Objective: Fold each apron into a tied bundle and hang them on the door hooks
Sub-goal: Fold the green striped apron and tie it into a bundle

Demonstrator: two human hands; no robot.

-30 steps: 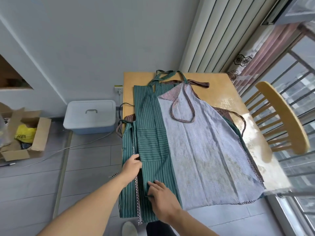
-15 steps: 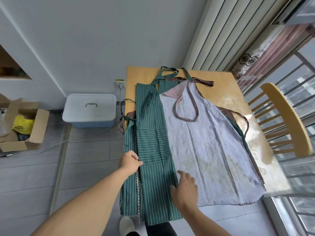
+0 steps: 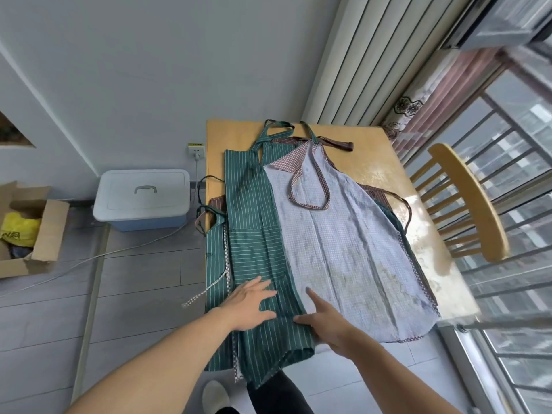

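Observation:
A green striped apron [image 3: 252, 234] lies lengthwise on the wooden table [image 3: 379, 171], folded along its left side, its lower end hanging over the near edge. Over its right half lies a pale blue checked apron [image 3: 343, 249] with red-checked trim and a neck loop [image 3: 309, 189]. A brown apron underneath shows only at the edges [image 3: 340, 143]. My left hand [image 3: 251, 303] rests flat with spread fingers on the green apron near the table's front. My right hand [image 3: 324, 319] lies flat on the blue apron's lower left edge, index finger pointing away from me.
A wooden chair [image 3: 466, 201] stands at the table's right, against the window railing. Left of the table on the tiled floor are a white-lidded blue storage box [image 3: 142, 198], a cable, and an open cardboard box [image 3: 33, 231]. A wall socket [image 3: 196, 150] is behind the table.
My left hand has let go of the green apron's left fold and moved right, flattening on the fabric. My right hand slid right from the green apron onto the blue apron's edge.

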